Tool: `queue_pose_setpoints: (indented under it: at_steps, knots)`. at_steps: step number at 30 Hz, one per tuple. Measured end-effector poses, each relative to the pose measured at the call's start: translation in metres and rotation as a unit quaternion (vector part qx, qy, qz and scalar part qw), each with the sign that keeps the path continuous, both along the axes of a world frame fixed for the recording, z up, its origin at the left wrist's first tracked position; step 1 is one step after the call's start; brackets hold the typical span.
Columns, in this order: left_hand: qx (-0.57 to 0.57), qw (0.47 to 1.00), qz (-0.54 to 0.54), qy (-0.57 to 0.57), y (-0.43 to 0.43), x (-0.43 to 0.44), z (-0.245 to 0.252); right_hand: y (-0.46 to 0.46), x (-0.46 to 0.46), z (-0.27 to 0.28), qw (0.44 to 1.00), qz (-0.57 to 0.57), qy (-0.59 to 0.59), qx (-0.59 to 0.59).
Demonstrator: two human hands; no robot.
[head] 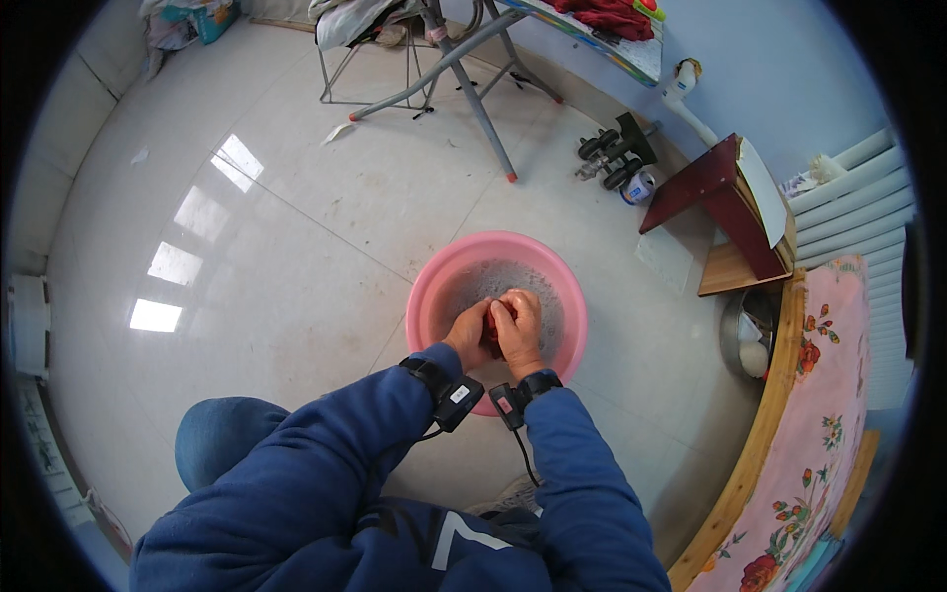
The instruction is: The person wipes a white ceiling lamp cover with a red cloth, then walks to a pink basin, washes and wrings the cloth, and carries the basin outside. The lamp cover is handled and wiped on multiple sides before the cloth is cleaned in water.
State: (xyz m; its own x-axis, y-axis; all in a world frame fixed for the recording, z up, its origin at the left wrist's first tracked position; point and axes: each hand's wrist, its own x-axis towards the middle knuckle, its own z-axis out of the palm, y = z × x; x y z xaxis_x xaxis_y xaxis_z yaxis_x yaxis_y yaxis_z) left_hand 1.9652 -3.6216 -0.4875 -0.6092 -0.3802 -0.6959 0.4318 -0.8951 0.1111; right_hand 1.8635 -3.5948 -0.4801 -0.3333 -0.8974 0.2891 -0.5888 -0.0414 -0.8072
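Observation:
A pink plastic basin [419,296] stands on the floor before me, with sudsy water [510,272] inside. Over the basin, my left hand [471,331] and my right hand [519,325] are pressed together around a small dark red cloth-like item [491,333]. Most of that item is hidden by my fingers and thumbs, so its shape cannot be told. Each wrist wears a black strap with a small box on it, and a cable runs from each box.
A folding table [473,55] with grey legs stands at the far side. A dark red wooden piece [703,185], a drinks can [637,189] and a black wheeled part [618,152] are at the right. Alongside runs a bed with a wooden edge [762,436]; beneath it sits a metal pot [732,337].

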Motion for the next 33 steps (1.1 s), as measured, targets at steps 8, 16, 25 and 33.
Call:
queue_pose_setpoints:
  at_steps: [8,16,25,33]
  knots:
    - [-0.683,0.671,-0.09,-0.273,-0.001,0.013,-0.008,-0.006,0.013,0.027,0.999,0.036,-0.007,0.034]
    - [-0.327,0.943,0.055,0.027,-0.004,-0.008,-0.017,-0.01,0.014,0.039,0.994,0.092,-0.043,-0.027]
    - [-0.414,0.891,0.123,-0.141,0.016,-0.016,-0.016,-0.01,0.02,0.038,0.987,0.044,-0.14,0.067]
    - [-0.11,0.987,0.087,-0.079,0.006,-0.018,-0.02,-0.011,0.016,0.036,0.959,0.02,-0.255,0.122]
